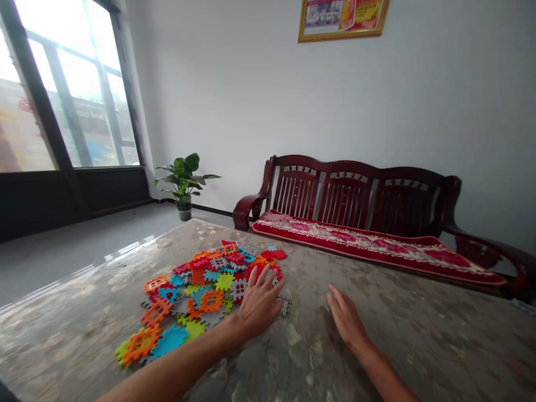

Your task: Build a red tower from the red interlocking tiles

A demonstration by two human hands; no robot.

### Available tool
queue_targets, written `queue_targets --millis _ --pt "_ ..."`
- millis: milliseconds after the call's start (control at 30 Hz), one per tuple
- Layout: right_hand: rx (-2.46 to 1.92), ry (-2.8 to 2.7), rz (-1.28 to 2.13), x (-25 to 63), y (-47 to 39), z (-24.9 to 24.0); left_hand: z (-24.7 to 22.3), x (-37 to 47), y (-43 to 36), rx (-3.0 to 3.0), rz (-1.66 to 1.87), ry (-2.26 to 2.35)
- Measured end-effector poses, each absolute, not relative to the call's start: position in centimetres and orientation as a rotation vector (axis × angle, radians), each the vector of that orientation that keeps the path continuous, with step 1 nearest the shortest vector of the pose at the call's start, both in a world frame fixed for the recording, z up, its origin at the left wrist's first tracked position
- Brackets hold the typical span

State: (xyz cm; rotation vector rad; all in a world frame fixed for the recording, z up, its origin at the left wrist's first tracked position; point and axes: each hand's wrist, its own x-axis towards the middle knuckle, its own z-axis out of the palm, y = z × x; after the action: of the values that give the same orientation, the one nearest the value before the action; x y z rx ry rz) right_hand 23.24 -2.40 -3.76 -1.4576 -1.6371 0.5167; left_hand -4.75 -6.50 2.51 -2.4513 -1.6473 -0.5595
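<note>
One pile [203, 294]: notched flat pieces in orange, red, blue, green and grey, overlapping loosely on the table [402, 312].
Left hand [260, 298]: palm down at the pile's near right side, your fingers spread wide with no grip on any piece; whether they touch the pieces beneath, you cannot tell.
Right hand [345, 318]: apart from the pile, to its right, your fingers extended and slightly blurred, holding nothing.
Grey piece [285, 306]: at the pile's right edge, just beside your left hand.
Step in hand: you seem to be at the pile's edge, no piece yet lifted.
Next move: lifting one would call for curling your left fingers around a notched edge, clear of its neighbours.
</note>
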Motion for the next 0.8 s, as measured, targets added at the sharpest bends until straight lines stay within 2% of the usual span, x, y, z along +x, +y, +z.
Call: queue_targets --millis 133,267,533,800 --pt "-1.547 -1.574 0.410 28.2 -4.1 -5.0 2.1 2.8 -0.7 -2.359 -0.474 -1.946" --pt "-1.540 -1.578 0.379 28.1 -5.1 -5.2 2.3 6.6 4.9 -2.275 -0.409 -2.054" --pt "-1.546 -1.642 0.370 27.4 -5.3 -4.9 1.8 2.4 11.6 -2.117 -0.129 -2.244" --pt "-1.638 -1.761 0.310 26.9 -5.6 -3.7 1.0 -1.6 11.1 -1.977 -0.080 -2.331"
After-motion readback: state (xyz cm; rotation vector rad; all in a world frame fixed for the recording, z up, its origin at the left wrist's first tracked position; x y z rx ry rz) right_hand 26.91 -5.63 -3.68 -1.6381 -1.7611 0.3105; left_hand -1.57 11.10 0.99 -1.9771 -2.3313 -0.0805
